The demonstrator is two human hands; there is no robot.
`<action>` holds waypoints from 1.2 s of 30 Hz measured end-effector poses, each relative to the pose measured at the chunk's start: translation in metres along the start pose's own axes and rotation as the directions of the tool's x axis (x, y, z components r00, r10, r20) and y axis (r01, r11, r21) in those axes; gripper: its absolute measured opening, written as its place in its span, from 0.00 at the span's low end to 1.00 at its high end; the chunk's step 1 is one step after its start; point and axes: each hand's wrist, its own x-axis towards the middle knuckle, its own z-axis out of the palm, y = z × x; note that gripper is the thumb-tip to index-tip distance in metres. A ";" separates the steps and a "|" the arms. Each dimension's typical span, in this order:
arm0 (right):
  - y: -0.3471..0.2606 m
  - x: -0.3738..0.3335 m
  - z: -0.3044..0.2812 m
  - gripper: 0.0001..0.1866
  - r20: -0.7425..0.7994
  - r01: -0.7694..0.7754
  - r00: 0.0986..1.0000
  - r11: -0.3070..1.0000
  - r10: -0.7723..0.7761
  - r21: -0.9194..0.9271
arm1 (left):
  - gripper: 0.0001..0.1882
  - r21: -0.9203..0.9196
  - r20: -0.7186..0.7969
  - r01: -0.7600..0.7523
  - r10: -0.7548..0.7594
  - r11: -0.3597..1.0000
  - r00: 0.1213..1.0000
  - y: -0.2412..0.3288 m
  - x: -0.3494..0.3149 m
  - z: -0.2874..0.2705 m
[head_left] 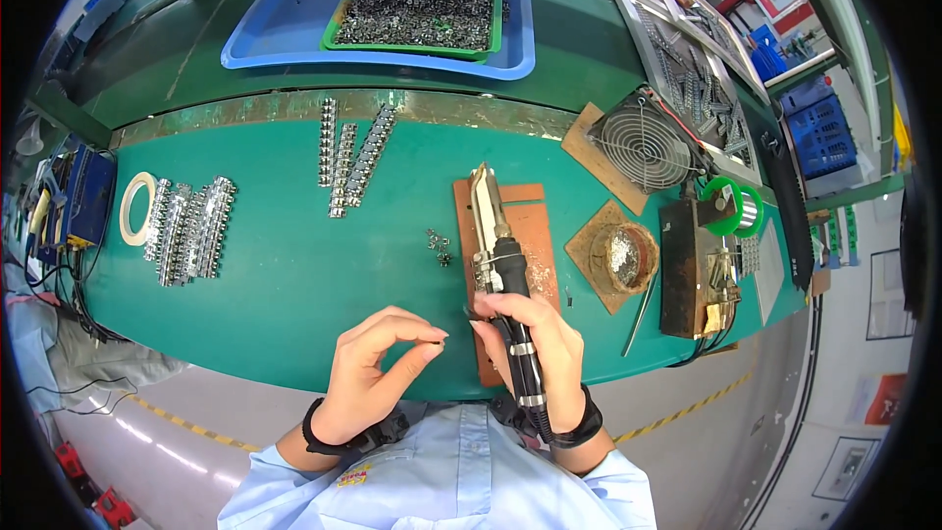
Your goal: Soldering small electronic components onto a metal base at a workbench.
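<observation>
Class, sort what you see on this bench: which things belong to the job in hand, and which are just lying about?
Probably in the job:
black-handled tool, held in the right hand
tiny piece, pinched in the left hand
brown board beneath the tool

Apparently lying about, untouched:
cream tape roll
thin metal rod
fan

Glossy metal strips [189, 233], matt plastic tool handle [511, 268], smooth mat [275, 309], matt wooden board [581, 247]
</observation>
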 end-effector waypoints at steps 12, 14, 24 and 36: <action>0.007 -0.060 -0.033 0.30 -0.277 -0.106 0.949 0.978 0.154 0.181 | 0.05 -0.337 0.083 0.275 -0.263 0.900 0.961 -0.015 -0.001 0.014; 0.008 -0.074 -0.037 0.36 -0.329 -0.135 0.917 0.953 0.224 0.272 | 0.05 -0.403 0.094 0.343 -0.334 0.849 0.938 -0.016 0.006 0.020; 0.017 -0.109 -0.043 0.33 -0.402 -0.173 0.852 0.904 0.337 0.390 | 0.06 -0.398 0.137 0.439 -0.421 0.805 0.897 -0.022 0.018 0.031; 0.033 -0.106 -0.064 0.24 -0.224 0.035 0.975 0.981 0.009 0.190 | 0.16 -0.389 0.252 0.501 -0.434 0.773 0.865 -0.020 0.033 0.027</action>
